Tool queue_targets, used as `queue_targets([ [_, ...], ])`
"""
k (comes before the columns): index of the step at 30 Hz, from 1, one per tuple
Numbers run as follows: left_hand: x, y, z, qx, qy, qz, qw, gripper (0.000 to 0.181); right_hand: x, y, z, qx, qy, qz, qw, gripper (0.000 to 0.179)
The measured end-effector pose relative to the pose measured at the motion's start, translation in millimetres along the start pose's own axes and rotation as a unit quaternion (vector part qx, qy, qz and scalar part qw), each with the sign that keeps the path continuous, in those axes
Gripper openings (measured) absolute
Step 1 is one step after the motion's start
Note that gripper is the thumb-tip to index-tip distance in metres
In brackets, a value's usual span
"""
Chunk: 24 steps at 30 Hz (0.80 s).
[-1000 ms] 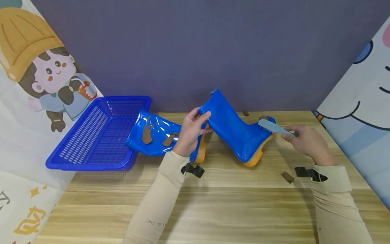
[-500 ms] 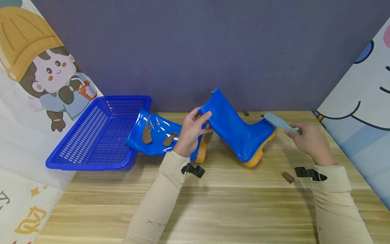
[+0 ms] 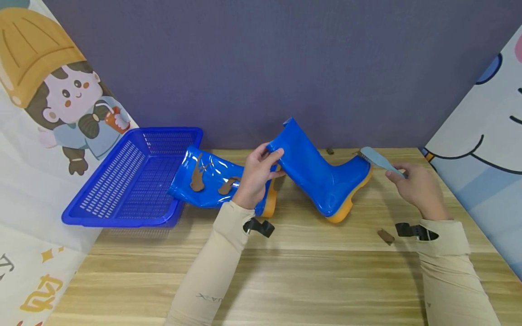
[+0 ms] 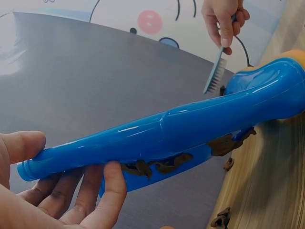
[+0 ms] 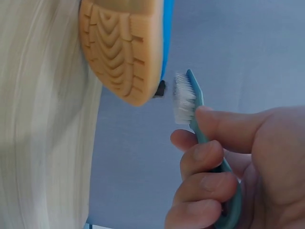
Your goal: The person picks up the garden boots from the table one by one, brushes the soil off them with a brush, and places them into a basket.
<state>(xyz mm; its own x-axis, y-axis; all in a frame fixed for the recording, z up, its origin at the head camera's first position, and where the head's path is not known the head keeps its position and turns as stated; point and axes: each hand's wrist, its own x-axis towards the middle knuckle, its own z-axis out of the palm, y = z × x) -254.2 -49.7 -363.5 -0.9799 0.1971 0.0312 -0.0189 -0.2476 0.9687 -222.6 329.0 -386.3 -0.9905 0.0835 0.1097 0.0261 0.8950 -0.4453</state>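
Observation:
A blue rain boot (image 3: 316, 172) with an orange sole (image 5: 114, 52) is tilted, its heel low near the table. My left hand (image 3: 258, 174) grips it by the top of the shaft, thumb on one side and fingers on the other. Brown mud-like patches (image 4: 221, 144) cling to the boot's far side in the left wrist view. My right hand (image 3: 420, 188) holds a light-blue brush (image 3: 378, 159) by its handle, white bristles (image 5: 183, 98) facing the boot's toe. A small dark clump (image 5: 160, 89) shows at the toe. Another blue boot (image 3: 214, 165) lies partly behind my left hand, brown patches (image 3: 197, 180) on it.
A blue plastic basket (image 3: 122, 222) stands at the left, beside the lying boot. On the wooden table (image 3: 285, 280) are a loose brown piece (image 3: 385, 236) near my right wrist and a smaller one (image 3: 330, 151) by the back wall (image 3: 261, 77).
The brush in my right hand has moved right and slightly up, over the toe to its tip. A brown clump atop the toe has shifted toward the far side. My left hand keeps its grip.

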Motion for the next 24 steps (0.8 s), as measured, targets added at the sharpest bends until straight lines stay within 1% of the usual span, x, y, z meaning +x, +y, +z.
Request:
queue_targets([
  [8,0.2,0.0,-0.2,0.001,0.003,-0.002,1.0000,0.033,3.9,8.7,4.7,0.005,-0.012,0.020,0.9997,0.056],
  [13,0.1,-0.1,-0.1,0.002,0.001,0.000,1.0000,0.032,3.1,10.3,4.2,0.012,-0.008,0.021,0.9997,0.059],
  [19,0.6,-0.1,0.1,0.005,0.001,0.003,1.0000,0.032,3.5,9.0,3.1,0.013,-0.001,0.033,0.9994,0.064],
  [21,0.7,-0.1,0.2,0.006,0.002,0.003,1.0000,0.032,3.7,8.7,3.3,0.013,0.001,0.032,0.9994,0.064],
  [24,0.6,0.1,0.4,0.006,0.003,0.003,1.0000,0.032,4.3,8.3,4.3,0.016,0.004,0.017,0.9997,0.062],
])
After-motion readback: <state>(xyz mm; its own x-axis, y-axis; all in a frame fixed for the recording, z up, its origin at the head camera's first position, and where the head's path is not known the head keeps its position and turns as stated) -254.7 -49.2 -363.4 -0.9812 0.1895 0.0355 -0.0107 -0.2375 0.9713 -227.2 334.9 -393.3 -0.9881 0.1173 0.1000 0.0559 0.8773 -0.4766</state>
